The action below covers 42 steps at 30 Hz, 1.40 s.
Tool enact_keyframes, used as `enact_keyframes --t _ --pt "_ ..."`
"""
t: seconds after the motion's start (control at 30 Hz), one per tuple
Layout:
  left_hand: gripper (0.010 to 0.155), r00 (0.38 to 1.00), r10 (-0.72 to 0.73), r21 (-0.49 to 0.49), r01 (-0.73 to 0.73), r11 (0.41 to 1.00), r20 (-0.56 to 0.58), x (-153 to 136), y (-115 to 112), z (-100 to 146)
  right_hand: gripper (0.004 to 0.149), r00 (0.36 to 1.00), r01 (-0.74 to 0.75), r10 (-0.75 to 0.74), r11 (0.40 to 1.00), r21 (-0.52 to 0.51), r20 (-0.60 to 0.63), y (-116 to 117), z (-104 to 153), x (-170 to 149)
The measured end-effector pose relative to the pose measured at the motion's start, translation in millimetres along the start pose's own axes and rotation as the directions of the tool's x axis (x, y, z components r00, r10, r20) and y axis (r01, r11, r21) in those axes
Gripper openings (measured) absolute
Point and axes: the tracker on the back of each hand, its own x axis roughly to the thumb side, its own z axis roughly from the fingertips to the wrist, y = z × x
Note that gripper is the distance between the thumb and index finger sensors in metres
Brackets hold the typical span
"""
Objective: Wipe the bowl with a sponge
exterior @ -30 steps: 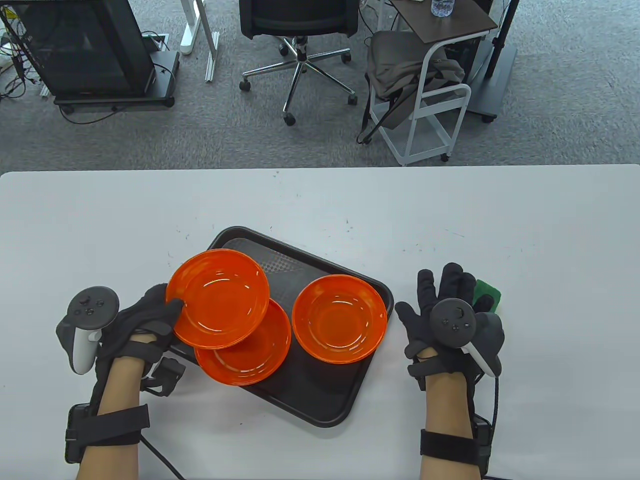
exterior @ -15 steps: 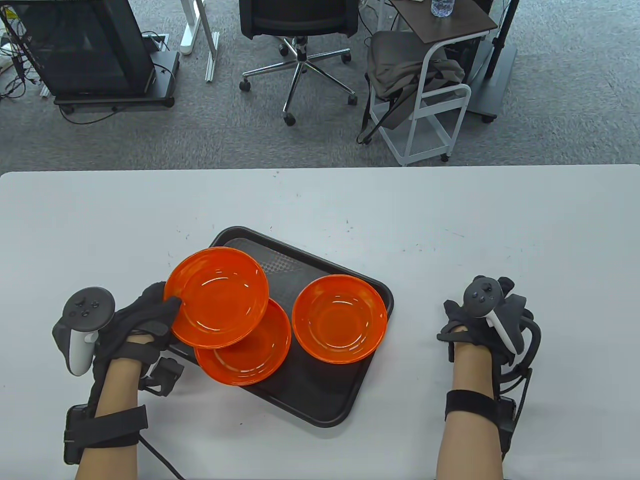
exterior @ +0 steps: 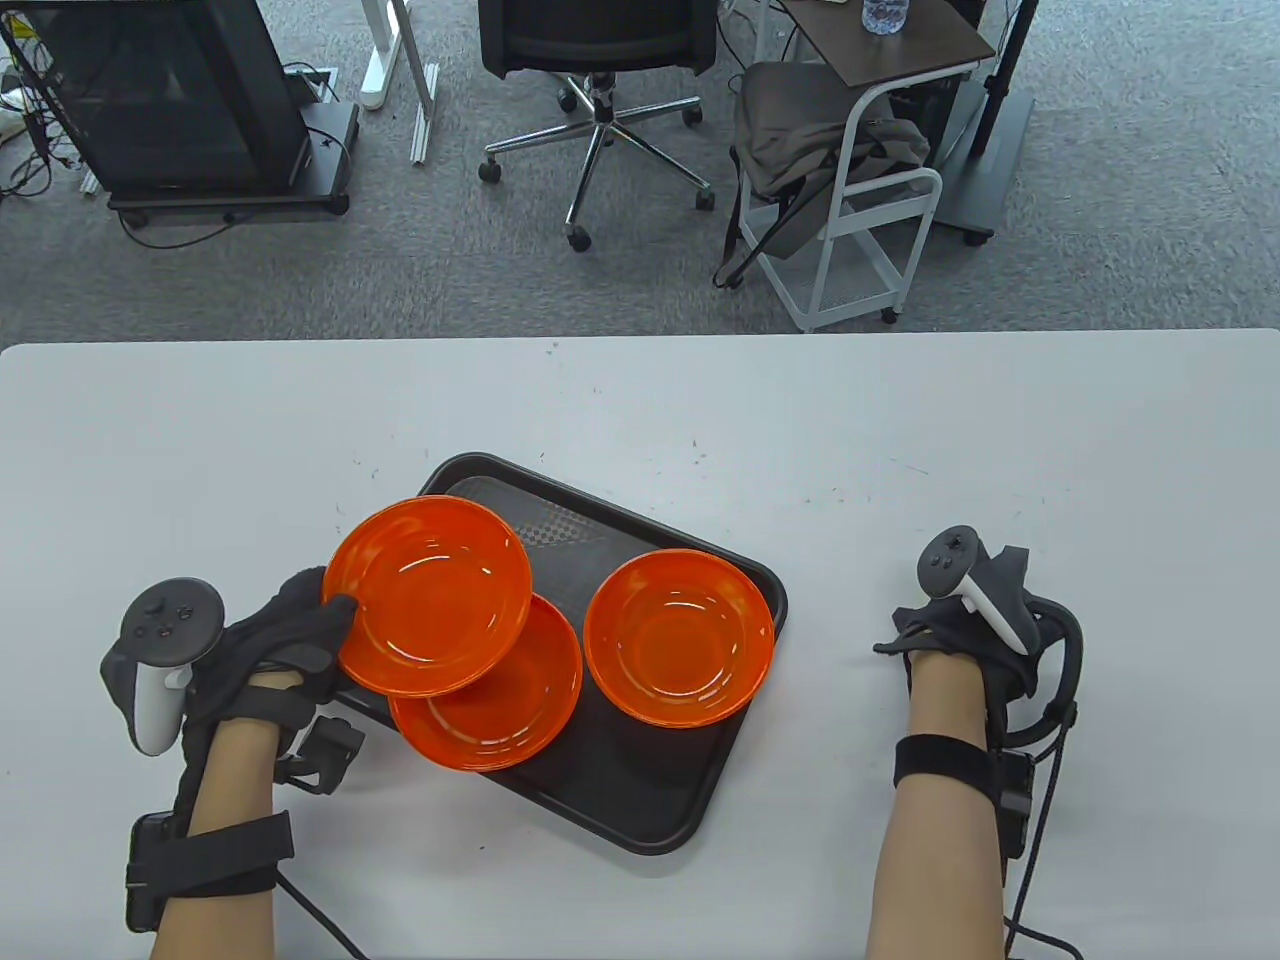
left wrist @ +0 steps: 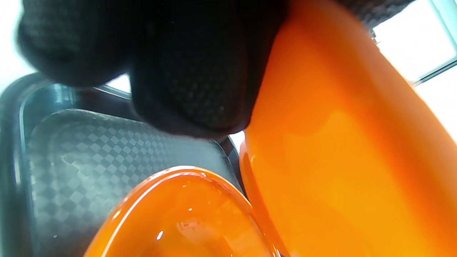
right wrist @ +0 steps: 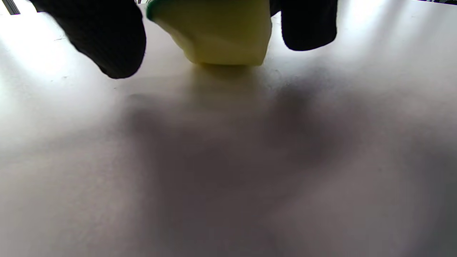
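My left hand (exterior: 300, 630) grips the left rim of an orange bowl (exterior: 430, 595) and holds it tilted above the black tray (exterior: 640, 800). It overlaps a second orange bowl (exterior: 500, 710) lying on the tray. A third orange bowl (exterior: 680, 638) sits on the tray's right side. In the left wrist view my fingers (left wrist: 192, 78) press on the held bowl (left wrist: 339, 142). My right hand (exterior: 960, 630) is on the table right of the tray. It hides the sponge in the table view. In the right wrist view the yellow sponge (right wrist: 214, 32) with a green edge sits between my fingers (right wrist: 107, 39), close to the tabletop.
The white table (exterior: 640, 420) runs the full width, with its far edge at the back. Beyond it on the floor stand an office chair (exterior: 600, 60) and a white cart (exterior: 860, 220).
My right hand moved right over the green sponge, curled around it and tipped up at the wrist. My left hand drew the held bowl slightly to the left.
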Motion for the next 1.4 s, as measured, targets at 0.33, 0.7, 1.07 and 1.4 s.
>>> enact_keyframes --t 0.33,0.7,1.07,1.4 --pt "0.057 1.0 0.007 0.002 -0.007 1.0 0.003 -0.4 0.6 0.4 0.061 0.998 -0.059 0.061 0.993 -0.105 0.019 -4.6 -0.7 1.0" --pt "0.057 1.0 0.01 -0.004 -0.01 1.0 0.013 0.3 -0.1 0.1 0.057 0.967 0.236 -0.183 0.906 -0.352 0.176 -50.3 42.9 1.7" --pt "0.057 0.998 -0.024 -0.006 0.024 1.0 0.051 6.2 -8.5 3.4 0.058 0.828 0.553 -0.421 0.721 -0.417 0.37 -57.4 112.2 20.9" --pt "0.057 0.996 -0.047 -0.004 0.047 0.999 0.079 11.6 -12.3 6.8 0.055 0.811 0.553 -0.293 0.667 -0.5 0.506 -50.4 127.7 37.4"
